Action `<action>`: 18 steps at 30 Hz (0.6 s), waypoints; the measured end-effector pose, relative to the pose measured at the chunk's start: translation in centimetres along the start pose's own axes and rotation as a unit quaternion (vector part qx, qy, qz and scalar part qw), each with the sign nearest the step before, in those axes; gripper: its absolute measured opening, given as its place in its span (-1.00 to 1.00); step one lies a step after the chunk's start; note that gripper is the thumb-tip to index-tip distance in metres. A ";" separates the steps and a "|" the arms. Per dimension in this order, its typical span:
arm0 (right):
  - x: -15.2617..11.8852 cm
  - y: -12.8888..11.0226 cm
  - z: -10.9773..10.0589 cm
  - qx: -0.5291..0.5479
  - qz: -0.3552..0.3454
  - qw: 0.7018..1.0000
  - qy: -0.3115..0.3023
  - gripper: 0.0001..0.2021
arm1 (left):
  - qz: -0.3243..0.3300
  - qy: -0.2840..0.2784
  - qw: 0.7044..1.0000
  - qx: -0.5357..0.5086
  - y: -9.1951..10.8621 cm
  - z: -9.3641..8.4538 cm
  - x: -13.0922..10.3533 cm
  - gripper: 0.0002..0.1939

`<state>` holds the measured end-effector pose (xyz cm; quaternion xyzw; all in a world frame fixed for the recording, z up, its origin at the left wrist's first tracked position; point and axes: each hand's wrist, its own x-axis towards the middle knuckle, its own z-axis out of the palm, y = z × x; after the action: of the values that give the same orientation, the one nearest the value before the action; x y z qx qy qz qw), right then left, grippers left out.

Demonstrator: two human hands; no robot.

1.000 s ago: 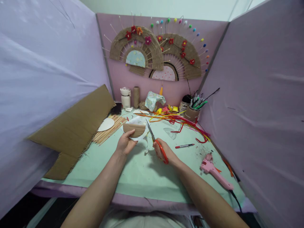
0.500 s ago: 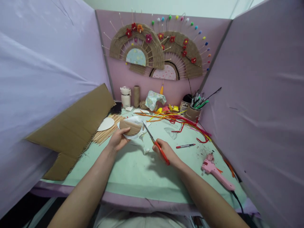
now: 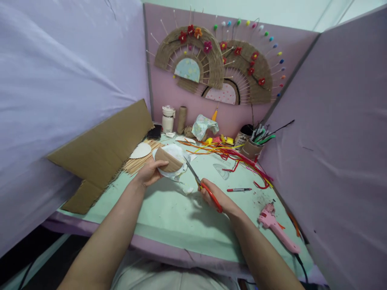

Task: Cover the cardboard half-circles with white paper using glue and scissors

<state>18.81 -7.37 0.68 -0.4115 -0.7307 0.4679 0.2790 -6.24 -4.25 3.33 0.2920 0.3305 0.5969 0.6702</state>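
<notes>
Through the head camera I see two bare hands over a pale green surface (image 3: 169, 225). The left hand (image 3: 148, 172) holds a brown cardboard half-disc (image 3: 169, 160) lying on a thin, pale sheet (image 3: 175, 151), raised in front of the person, left of centre. Its thumb presses on the cardboard near the curved edge; the other fingers go beneath, where I cannot see them.

The right hand (image 3: 220, 195) has its fingers closed around the red handles of a pair of scissors (image 3: 193, 171). The blades look nearly together and point away, up toward the sheet's right edge; I cannot tell whether the tip touches it. A ragged pale scrap (image 3: 186, 188) droops below the sheet.

I judge the cardboard light and fairly stiff, liable to crease if squeezed hard, while the sheet looks soft and floppy, ready to slip or fold away from a blade. I would pinch both layers together at the curved rim, thumb on top, well clear of the scissors. Thin wooden sticks (image 3: 133, 166) lie near the left hand; a red-capped pen (image 3: 239, 189) lies beyond the right.
</notes>
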 end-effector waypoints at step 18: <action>-0.2 -0.9 -1.0 -0.079 0.015 0.997 -0.020 -0.82 | -0.026 -0.058 0.994 0.088 0.2 -0.5 -0.3 -0.49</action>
<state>19.43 -7.23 1.88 -0.4338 -0.7646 0.4208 0.2241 -6.82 -4.49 3.22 0.3753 0.3498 0.5300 0.6752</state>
